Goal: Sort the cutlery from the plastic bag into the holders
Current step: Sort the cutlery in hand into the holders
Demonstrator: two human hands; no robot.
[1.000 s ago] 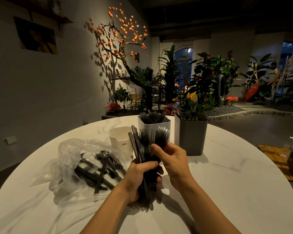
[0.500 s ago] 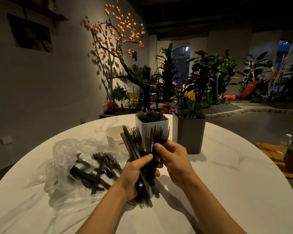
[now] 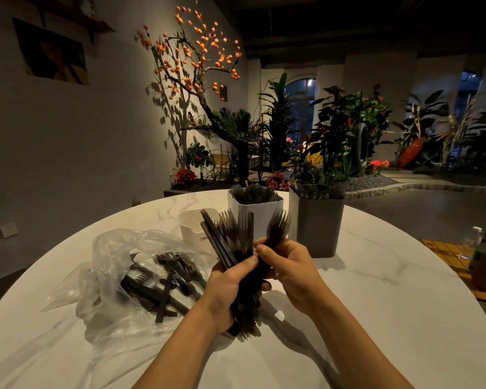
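One fork [image 3: 278, 228] now apart, rightward.

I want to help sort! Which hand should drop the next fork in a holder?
Probably the right hand: it already pinches one fork apart, near the white holder. The left hand grips the bundle.

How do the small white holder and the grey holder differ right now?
The small white holder is low and shows no cutlery above its rim; the grey holder is taller, with dark cutlery tips poking out. The white one stands by the plastic bag, the grey one farthest right. Both stand upright on the table.
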